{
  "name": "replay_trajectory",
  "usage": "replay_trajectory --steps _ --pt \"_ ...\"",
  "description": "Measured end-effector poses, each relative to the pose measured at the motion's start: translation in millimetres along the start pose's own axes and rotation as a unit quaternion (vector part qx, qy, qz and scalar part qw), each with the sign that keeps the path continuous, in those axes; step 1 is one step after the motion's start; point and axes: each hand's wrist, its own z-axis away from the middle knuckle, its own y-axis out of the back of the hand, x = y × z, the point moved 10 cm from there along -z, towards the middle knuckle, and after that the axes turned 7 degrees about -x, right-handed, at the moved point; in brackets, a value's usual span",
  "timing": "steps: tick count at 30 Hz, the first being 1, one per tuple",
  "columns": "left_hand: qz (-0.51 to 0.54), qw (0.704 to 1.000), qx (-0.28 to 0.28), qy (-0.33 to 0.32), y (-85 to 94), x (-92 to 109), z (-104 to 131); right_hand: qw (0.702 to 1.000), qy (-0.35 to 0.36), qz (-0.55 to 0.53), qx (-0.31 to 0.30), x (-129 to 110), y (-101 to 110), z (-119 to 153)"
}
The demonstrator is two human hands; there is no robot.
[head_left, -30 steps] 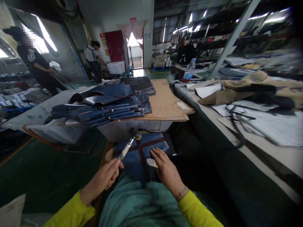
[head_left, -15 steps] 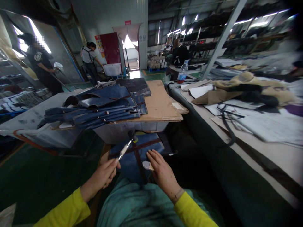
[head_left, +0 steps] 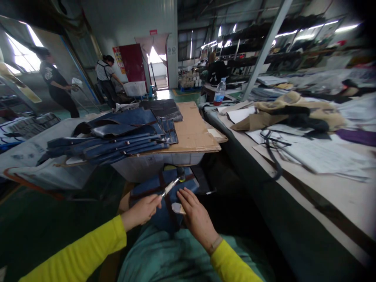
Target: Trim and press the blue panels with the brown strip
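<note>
Head view, hands
Left hand (head_left: pixel 141 210): fingers closed round the handle of a small hammer (head_left: pixel 173 184), near centre of the scene.
Hammer: shaft slants up and to the right from the fist; its dark head lies low over the far part of the blue piece (head_left: pixel 164 196), above the dark strap (head_left: pixel 166 197). Whether the head touches the piece cannot be told.
Right hand (head_left: pixel 195 217): flat, fingers together and stretched out, pressing on the right part of the blue piece, just right of the hammer shaft.
White scrap (head_left: pixel 178 208): small pale bit under the thumb side of the right hand, on the blue piece.
Blue piece: lies on the person's lap over a teal apron (head_left: pixel 164 258), crossed by a dark strap running near to far.
Sleeves: both yellow.

Head view, surroundings
Cardboard (head_left: pixel 194 133): a flat sheet on a white box just beyond the blue piece.
Stack (head_left: pixel 117 135): blue cut pieces piled on the left part of the cardboard, with darker pieces at the far end.
Long table (head_left: pixel 323 192): runs along the right, with white sheets, tan material and black straps on it.
Bottle (head_left: pixel 219 93): stands upright at the far end of that table.
Two people (head_left: pixel 58 88): standing far left, near a red door (head_left: pixel 133 62).
</note>
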Motion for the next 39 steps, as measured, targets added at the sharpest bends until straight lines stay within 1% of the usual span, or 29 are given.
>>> replay_trajectory --steps 1,4,6,9,12,14,17,19,22,23,24,27,28,32,33,36,37,39 --pt "0.006 1.000 -0.001 -0.001 -0.5 3.4 -2.3 1.000 0.000 -0.002 -0.002 0.0 -0.4 0.0" --pt "0.022 0.999 0.007 -0.030 -1.3 14.4 -7.9 1.000 0.000 -0.007 -0.002 -0.5 -0.9 -0.2" --pt "0.011 1.000 0.002 -0.024 -5.1 13.3 -11.2 1.000 0.001 -0.010 0.002 -0.7 -0.4 -0.4" --pt "-0.008 1.000 -0.007 0.002 -9.7 8.0 -14.5 1.000 0.002 -0.019 0.003 0.0 -0.5 -1.0" --pt "0.002 1.000 -0.003 -0.029 -9.9 18.6 -16.5 1.000 0.000 -0.025 0.001 0.7 -1.6 -1.8" --pt "-0.006 0.999 -0.013 -0.046 -14.7 26.4 -19.1 1.000 0.000 -0.019 0.003 0.0 -1.2 -2.2" --pt "-0.032 0.999 -0.027 -0.035 -25.7 28.6 -22.1 1.000 0.007 -0.001 0.013 -2.7 1.5 -2.4" --pt "-0.030 0.999 -0.012 -0.033 -27.5 27.1 -17.3 1.000 0.014 0.009 0.021 -4.0 4.2 -1.9" --pt "-0.006 0.997 0.025 -0.073 -22.0 22.1 5.0 0.999 0.022 0.022 0.035 -4.1 8.0 -0.4" --pt "0.001 0.996 0.036 -0.079 -18.8 16.0 15.0 0.999 0.023 0.026 0.038 -3.7 8.8 0.2" --pt "0.008 0.996 0.044 -0.072 -15.7 6.1 25.0 0.998 0.025 0.029 0.039 -3.6 8.9 0.6" --pt "0.038 0.997 0.068 0.004 -4.7 -36.3 53.0 0.998 0.039 0.037 0.035 -4.1 7.0 1.5" --pt "0.051 0.996 0.077 0.020 -0.8 -48.0 61.6 0.998 0.044 0.038 0.034 -4.3 6.0 1.5" --pt "0.075 0.988 0.137 -0.005 19.6 -72.0 90.9 0.997 0.052 0.039 0.041 -1.7 3.2 -0.6" --pt "0.076 0.987 0.141 0.003 22.3 -79.8 96.4 0.997 0.051 0.038 0.044 -0.5 2.7 -1.5" --pt "0.092 0.982 0.157 0.055 28.7 -107.2 111.8 0.997 0.054 0.040 0.041 0.6 -0.5 -4.5" --pt "0.096 0.979 0.169 0.063 31.8 -113.5 116.6 0.997 0.058 0.041 0.040 0.3 -1.1 -5.1" --pt "0.097 0.973 0.203 0.056 40.1 -120.0 125.1 0.996 0.061 0.044 0.042 0.4 -1.3 -5.8"
